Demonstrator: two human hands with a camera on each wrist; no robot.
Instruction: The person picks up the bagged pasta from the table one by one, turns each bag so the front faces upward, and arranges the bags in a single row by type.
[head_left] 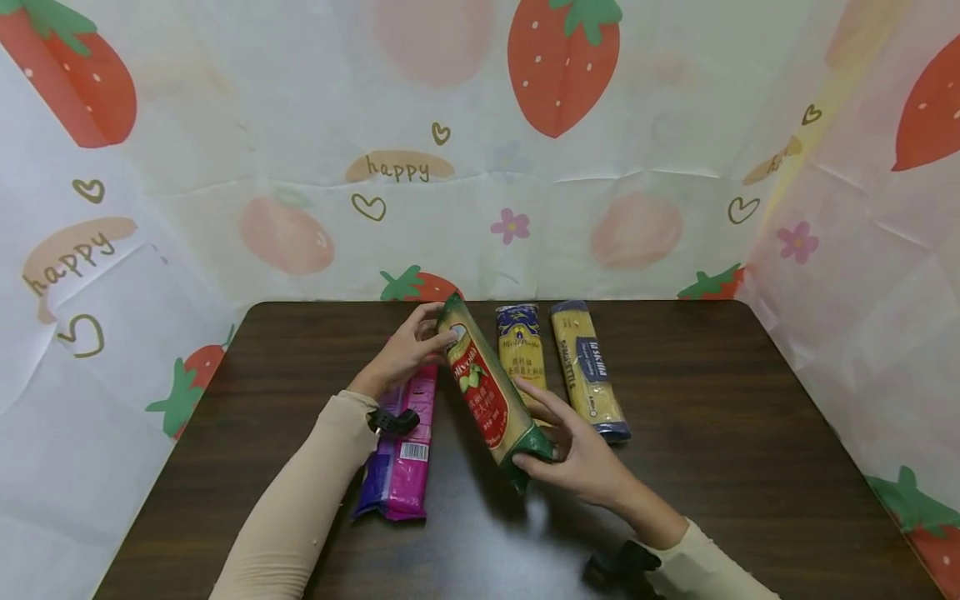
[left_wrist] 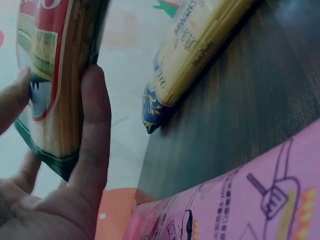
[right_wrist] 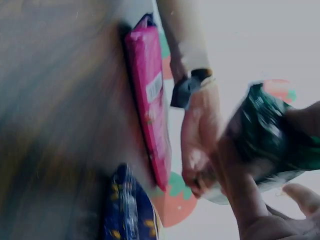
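Note:
Both hands hold a green-ended spaghetti pack (head_left: 482,387) with a red label, tilted above the table. My left hand (head_left: 401,354) grips its upper end, thumb on the front. At the lower green end, my right hand (head_left: 581,454) pinches the wrapper between thumb and fingers. In the left wrist view, straw-coloured strands show through the clear side of the pack (left_wrist: 70,115). Under my left forearm lies a pink and purple pack (head_left: 408,487), partly hidden. Behind the held pack is a yellow spaghetti pack (head_left: 520,342) with a blue top, its lower part covered by my right hand.
Right of these lies another spaghetti pack (head_left: 588,371) with dark blue ends and label. All rest on a dark wooden table (head_left: 712,467). A white strawberry-print sheet (head_left: 480,242) stands behind the table and along both sides. Each wrist wears a black strap (head_left: 396,422).

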